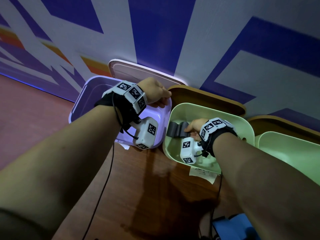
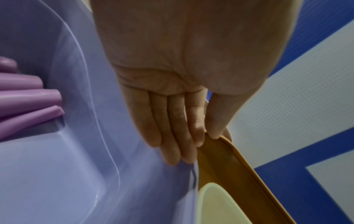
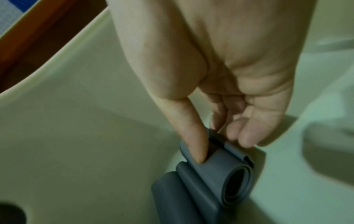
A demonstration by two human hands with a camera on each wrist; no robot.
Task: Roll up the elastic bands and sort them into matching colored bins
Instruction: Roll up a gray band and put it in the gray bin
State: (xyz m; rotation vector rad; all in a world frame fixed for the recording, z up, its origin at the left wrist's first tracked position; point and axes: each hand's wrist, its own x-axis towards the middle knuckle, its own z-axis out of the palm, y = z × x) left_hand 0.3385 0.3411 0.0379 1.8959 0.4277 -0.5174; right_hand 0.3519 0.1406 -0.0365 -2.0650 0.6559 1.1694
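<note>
Between the thumb and curled fingers of the right hand sits a grey elastic band, loosely rolled, pinched low inside the pale green bin; a second grey roll lies just below the thumb tip, touching the held one. Under the left hand, the fingers are nearly straight and lie against the inner wall of the purple bin, with the thumb over the rim, pressing rather than gripping; purple rolled bands rest well off to the little-finger side on that bin's floor.

My guess at the main risk: the roll looks slack, with an open core, so letting go could allow it to spring apart and uncoil across the bin floor; the springy rubber would cause that. Grey in a green bin also looks like a colour mismatch, though dim light may mislead. The left hand's light press could tip or slide its bin on the wooden surface.
</note>
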